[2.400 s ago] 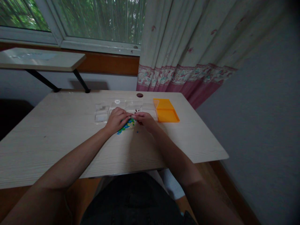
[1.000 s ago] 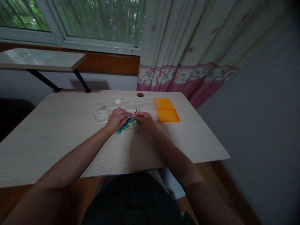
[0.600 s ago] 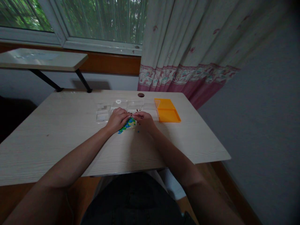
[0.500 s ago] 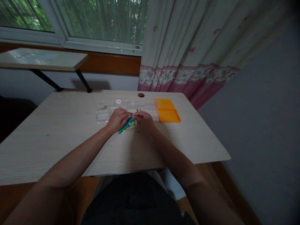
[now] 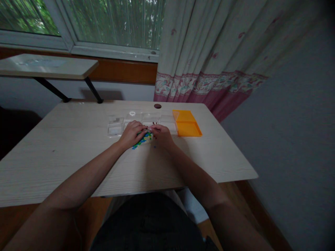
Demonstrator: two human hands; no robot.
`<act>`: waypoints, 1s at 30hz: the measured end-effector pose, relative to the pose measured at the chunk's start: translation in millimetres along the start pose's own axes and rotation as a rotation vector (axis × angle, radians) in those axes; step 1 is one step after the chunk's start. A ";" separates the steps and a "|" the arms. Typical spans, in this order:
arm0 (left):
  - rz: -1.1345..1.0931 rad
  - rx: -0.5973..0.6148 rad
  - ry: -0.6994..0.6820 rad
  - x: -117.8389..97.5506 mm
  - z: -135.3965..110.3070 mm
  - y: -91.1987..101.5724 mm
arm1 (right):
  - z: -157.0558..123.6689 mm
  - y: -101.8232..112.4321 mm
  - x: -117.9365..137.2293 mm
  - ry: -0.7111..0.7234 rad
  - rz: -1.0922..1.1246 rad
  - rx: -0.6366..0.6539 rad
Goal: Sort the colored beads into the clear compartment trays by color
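A small heap of blue, green and yellow beads (image 5: 141, 141) lies on the pale wooden table (image 5: 78, 150). My left hand (image 5: 131, 134) rests over the heap's left side, fingers curled and pinched at the tips. My right hand (image 5: 161, 135) meets it from the right, fingers also pinched together over the beads. What the fingertips hold is too small to make out. Just behind the hands sits a row of clear plastic trays (image 5: 116, 124), one with a few dark beads (image 5: 154, 123) in it.
An orange tray (image 5: 186, 128) lies to the right of the clear ones. A cable hole (image 5: 157, 106) is at the table's back edge. A second small table (image 5: 47, 66) stands under the window at the back left, and a curtain (image 5: 209, 52) hangs at the back right.
Both hands have stayed over the bead heap, with only slight finger movement. The view has shifted a little.
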State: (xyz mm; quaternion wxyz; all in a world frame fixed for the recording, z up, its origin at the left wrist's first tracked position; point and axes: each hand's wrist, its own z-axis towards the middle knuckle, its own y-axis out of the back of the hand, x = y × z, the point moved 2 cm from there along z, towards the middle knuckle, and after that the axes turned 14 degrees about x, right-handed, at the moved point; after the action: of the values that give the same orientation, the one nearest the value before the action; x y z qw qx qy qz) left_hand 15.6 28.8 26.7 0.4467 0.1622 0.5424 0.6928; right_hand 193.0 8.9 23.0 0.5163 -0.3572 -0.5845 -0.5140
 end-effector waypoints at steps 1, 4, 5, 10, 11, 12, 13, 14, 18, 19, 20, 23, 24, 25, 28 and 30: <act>0.000 -0.010 0.000 0.3 -0.1 0.0 | -0.1 -0.4 0.2 -0.020 0.033 0.015; -0.002 -0.034 0.000 0.5 -0.4 0.6 | -0.8 -1.5 -0.2 -0.049 0.120 0.052; -0.001 -0.040 0.002 0.3 -0.6 1.0 | -0.9 -1.9 -0.9 -0.056 0.147 0.063; 0.019 -0.060 -0.014 -1.4 -0.4 2.4 | -1.7 -3.8 -5.3 -0.103 0.275 0.097; 0.023 -0.062 -0.016 -1.5 -0.2 2.3 | -1.9 -4.1 -5.7 -0.111 0.291 0.099; 0.024 -0.063 -0.016 -1.6 0.0 2.1 | -2.0 -4.4 -5.9 -0.118 0.304 0.101; 0.024 -0.062 -0.015 -1.6 0.1 1.8 | -2.1 -4.7 -6.1 -0.122 0.316 0.104; 0.023 -0.059 -0.012 -1.7 0.2 1.5 | -2.1 -5.0 -6.2 -0.122 0.327 0.109; 0.019 -0.067 -0.014 -2.8 -0.1 1.2 | -1.7 -5.3 -7.4 -0.125 0.352 0.115; 0.018 -0.070 -0.015 -3.0 -0.2 1.3 | -1.6 -5.0 -7.6 -0.126 0.349 0.112; 0.017 -0.070 -0.014 -3.0 -0.2 1.3 | -1.4 -4.3 -7.5 -0.125 0.343 0.106; 0.025 -0.063 -0.005 -2.0 -0.1 0.7 | -0.7 0.1 -5.5 -0.119 0.292 0.100; 0.030 -0.062 -0.003 -1.5 0.0 0.4 | -0.3 2.7 -4.3 -0.111 0.265 0.091; 0.036 -0.062 0.000 -0.9 0.2 0.1 | 0.3 6.0 -2.9 -0.099 0.238 0.074; 0.036 -0.068 0.019 0.7 0.8 -0.1 | 1.9 18.6 1.1 -0.055 0.160 -0.005; 0.026 -0.069 0.046 1.6 1.3 0.4 | 2.6 27.8 3.5 -0.032 0.102 -0.053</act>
State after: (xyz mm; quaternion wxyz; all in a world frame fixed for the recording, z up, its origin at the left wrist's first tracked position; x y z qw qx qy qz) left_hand 15.5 30.8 27.1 0.4303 0.1379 0.5260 0.7205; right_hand 218.0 17.0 33.0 0.5225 -0.4083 -0.5601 -0.4966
